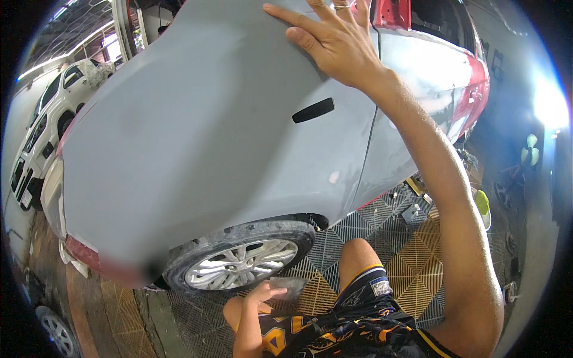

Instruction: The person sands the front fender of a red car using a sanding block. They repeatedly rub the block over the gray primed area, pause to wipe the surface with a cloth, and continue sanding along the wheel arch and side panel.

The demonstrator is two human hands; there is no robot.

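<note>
A car's front fender (179,143), coated in matt grey, fills the middle of the view. My right hand (340,48) lies against its upper part with fingers spread, and some fingertips reach the picture's top edge. A ring shows on one finger. Below that hand is a dark elongated slot (313,111) in the panel. Low by the front wheel (242,262), my left hand (265,292) is closed on a thin grey sheet (289,287); its exact kind is unclear. Close to the wheel arch, a small pale spot (334,177) marks the grey coat.
Behind the fender, the door (418,65) carries whitish patches and red paint. A white vehicle (54,113) stands at the far left. Slotted floor tiles (412,262) lie beneath me. A green-and-white container (483,209) and small debris sit to the right; a loose wheel (57,331) lies lower left.
</note>
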